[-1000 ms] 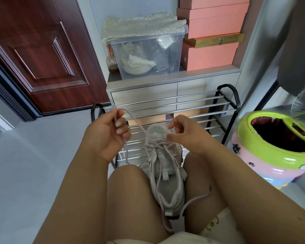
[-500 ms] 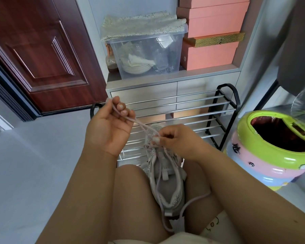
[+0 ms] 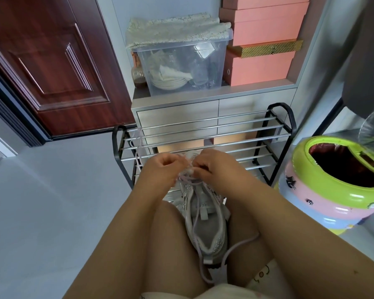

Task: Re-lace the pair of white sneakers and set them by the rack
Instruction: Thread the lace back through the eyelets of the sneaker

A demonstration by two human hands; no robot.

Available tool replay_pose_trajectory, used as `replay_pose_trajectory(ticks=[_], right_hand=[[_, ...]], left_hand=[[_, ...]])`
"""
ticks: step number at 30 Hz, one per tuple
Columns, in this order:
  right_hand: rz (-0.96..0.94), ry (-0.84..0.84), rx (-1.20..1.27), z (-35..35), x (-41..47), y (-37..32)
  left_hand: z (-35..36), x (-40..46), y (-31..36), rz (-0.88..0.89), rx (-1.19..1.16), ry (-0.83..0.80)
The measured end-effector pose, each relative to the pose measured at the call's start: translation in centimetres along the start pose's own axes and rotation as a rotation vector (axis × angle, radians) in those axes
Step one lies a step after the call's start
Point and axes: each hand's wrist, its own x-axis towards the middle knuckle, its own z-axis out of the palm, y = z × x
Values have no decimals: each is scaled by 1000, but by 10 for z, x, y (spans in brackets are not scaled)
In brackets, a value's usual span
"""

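Note:
One white sneaker [image 3: 205,221] with glittery trim lies between my knees, toe pointing toward the rack. Its pale pink lace [image 3: 235,248] trails loose past the heel on the right, and another strand runs up over the rack's left bars. My left hand [image 3: 162,169] and my right hand [image 3: 214,167] meet over the front eyelets, fingers curled, each pinching the lace near the toe. The toe itself is hidden under my hands. The black and chrome shoe rack [image 3: 203,134] stands just beyond. No second sneaker is in view.
A green, pink and blue bin [image 3: 324,190] with a dark liner stands at the right. Behind the rack is a grey drawer cabinet [image 3: 177,113] carrying a clear storage box [image 3: 181,67] and stacked pink boxes [image 3: 261,37]. A dark red door [image 3: 52,67] is on the left.
My left hand came down from its raised pull of the lace and moved right to the shoe. Both hands now sit close together over the front eyelets.

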Motion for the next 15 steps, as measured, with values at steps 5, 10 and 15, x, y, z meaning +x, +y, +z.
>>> replay_pose_trajectory(ticks=[5,10,15], right_hand=[[-84,-30,-148,-1,3,1],[-129,9,-127,2,5,3],[53,16,20,1,0,5]], left_hand=[[-11,4,4,442,550,209],[-13,1,-2,309,551,-227],[-34,6,-10,248,537,-126]])
